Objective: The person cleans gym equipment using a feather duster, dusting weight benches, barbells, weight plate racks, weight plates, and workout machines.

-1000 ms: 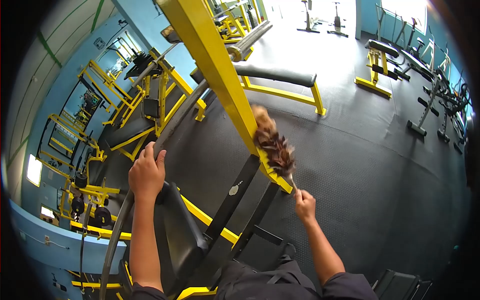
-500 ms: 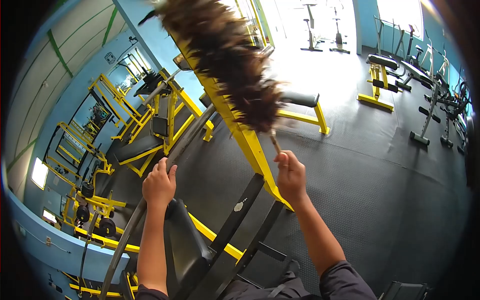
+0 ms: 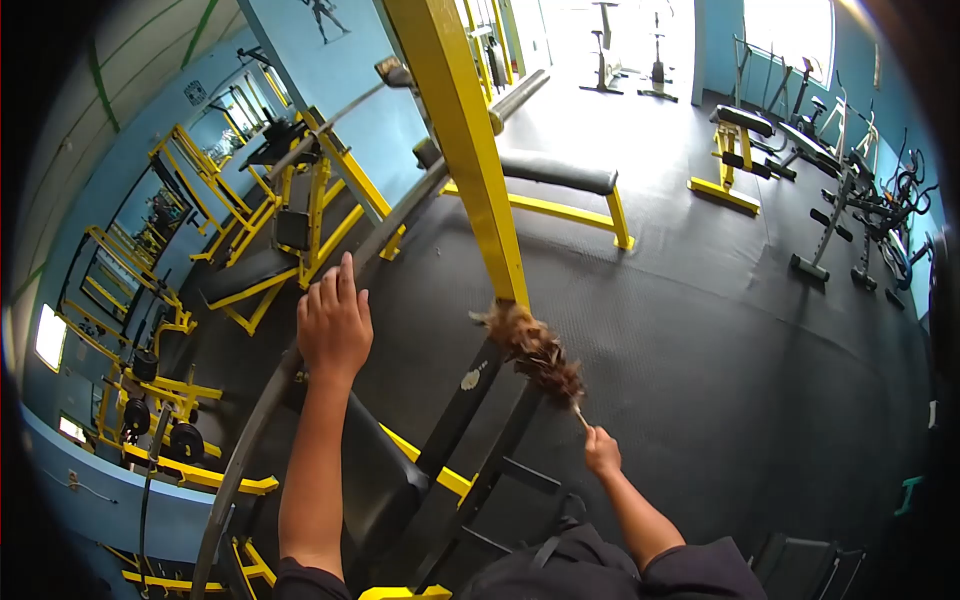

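My right hand (image 3: 602, 452) is closed around the thin handle of a brown feather duster (image 3: 540, 356). The duster's feathers meet the lower end of a yellow upright post (image 3: 480, 170), where it joins black frame rails (image 3: 462, 408). My left hand (image 3: 335, 322) lies over a long grey barbell bar (image 3: 262, 415), fingers stretched out; whether the palm presses on the bar I cannot tell. Below my left forearm is a black padded seat (image 3: 385, 485), partly hidden by the arm.
Behind the post stands a flat black bench (image 3: 560, 172) on yellow legs. Yellow weight machines (image 3: 290, 225) line the left side, with dumbbells (image 3: 186, 440) near a low blue wall (image 3: 110, 490). Exercise bikes and another bench (image 3: 735, 160) stand along the right on black rubber flooring (image 3: 720, 370).
The feather duster has come down from high along the yellow post to its base, with my right hand lower. My left hand's fingers have straightened, and the view has shifted slightly.
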Available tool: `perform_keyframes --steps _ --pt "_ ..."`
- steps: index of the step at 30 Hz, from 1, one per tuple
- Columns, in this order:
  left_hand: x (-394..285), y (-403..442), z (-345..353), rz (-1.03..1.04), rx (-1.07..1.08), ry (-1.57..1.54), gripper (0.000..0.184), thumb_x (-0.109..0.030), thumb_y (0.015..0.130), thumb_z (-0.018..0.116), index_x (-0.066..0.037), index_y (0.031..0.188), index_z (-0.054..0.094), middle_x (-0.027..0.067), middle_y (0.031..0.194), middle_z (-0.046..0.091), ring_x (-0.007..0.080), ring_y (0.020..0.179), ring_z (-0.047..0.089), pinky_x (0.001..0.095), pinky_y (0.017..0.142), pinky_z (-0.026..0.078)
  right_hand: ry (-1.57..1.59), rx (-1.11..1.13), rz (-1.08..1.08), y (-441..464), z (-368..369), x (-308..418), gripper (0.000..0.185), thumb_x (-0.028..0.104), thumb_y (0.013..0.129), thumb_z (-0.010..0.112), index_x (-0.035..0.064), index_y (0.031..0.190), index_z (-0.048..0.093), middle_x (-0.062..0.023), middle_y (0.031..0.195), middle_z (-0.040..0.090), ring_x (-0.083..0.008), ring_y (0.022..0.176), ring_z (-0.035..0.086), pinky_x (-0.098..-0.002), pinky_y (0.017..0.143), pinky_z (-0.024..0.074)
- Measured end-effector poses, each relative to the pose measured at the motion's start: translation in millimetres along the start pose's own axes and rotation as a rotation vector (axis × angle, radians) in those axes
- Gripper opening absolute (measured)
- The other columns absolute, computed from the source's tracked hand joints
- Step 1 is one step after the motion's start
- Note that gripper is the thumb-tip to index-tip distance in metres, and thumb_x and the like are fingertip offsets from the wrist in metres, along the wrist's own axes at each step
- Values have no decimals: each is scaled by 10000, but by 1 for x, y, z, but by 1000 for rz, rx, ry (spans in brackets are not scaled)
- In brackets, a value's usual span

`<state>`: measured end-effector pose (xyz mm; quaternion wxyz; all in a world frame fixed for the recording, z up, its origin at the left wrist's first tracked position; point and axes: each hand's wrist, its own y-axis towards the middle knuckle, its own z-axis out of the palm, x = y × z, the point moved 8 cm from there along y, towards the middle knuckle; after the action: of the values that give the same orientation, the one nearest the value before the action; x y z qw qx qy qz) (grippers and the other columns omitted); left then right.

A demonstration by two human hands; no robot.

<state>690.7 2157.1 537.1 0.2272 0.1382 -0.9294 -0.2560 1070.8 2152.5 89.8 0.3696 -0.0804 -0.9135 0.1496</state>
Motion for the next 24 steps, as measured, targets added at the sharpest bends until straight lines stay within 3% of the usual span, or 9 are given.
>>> perform_keyframes --steps 2,6,11,13,15,18,19,22,24 --pt "-14 -22 -3 65 -123 -50 587 -302 959 517 -136 1496 346 130 1484 390 326 1357 389 476 1110 310 79 -37 -89 -8 -4 41 406 392 998 429 52 897 625 -238 834 649 -457 805 626 -530 685 462" --pt "-53 -83 25 225 -54 -213 635 -327 948 531 -143 1513 308 167 1514 343 358 1397 339 498 1136 278 419 -176 -251 -38 -30 113 402 390 1022 418 59 881 598 -181 697 604 -371 677 628 -446 627 471" --pt "-94 -168 132 161 616 -627 767 -353 929 569 -128 1548 176 218 1530 296 396 1386 347 491 1138 289 890 -91 -396 -28 29 151 388 350 1064 351 59 881 529 -49 674 466 -151 609 477 -334 579 418" --pt "-110 -184 157 172 770 -648 810 -359 917 593 -124 1552 150 228 1537 277 398 1382 353 473 1140 297 1051 247 -191 -13 84 151 412 371 1064 348 69 843 519 -11 658 461 -117 584 443 -298 546 383" --pt "-124 -202 189 94 982 -717 827 -359 911 602 -118 1553 140 234 1540 268 400 1388 343 460 1139 305 1040 239 26 3 127 132 395 429 1054 351 125 842 487 30 599 417 -84 426 363 -265 374 321" --pt "-134 -227 247 61 1058 -697 836 -361 913 599 -108 1554 124 237 1541 263 406 1399 324 450 1138 310 1243 440 400 12 173 111 399 436 1051 354 126 835 483 24 602 430 -87 425 375 -265 376 329" --pt "-139 -227 261 27 1072 -697 839 -362 914 598 -104 1554 120 242 1541 259 406 1403 318 449 1137 313 1255 451 431 21 190 104 399 436 1051 354 126 835 483 24 602 430 -87 425 375 -265 376 329" --pt "-154 -238 309 -91 1143 -589 857 -391 921 588 -90 1554 95 261 1527 271 409 1409 301 453 1143 302 967 18 -103 63 203 87 413 452 1047 341 131 821 470 25 592 424 -103 421 386 -286 376 332" --pt "-161 -242 345 -165 1079 -507 872 -419 926 577 -82 1554 76 280 1507 288 433 1391 311 465 1150 280 986 246 274 85 251 44 420 463 1042 342 131 818 466 23 591 425 -108 419 386 -296 379 333"
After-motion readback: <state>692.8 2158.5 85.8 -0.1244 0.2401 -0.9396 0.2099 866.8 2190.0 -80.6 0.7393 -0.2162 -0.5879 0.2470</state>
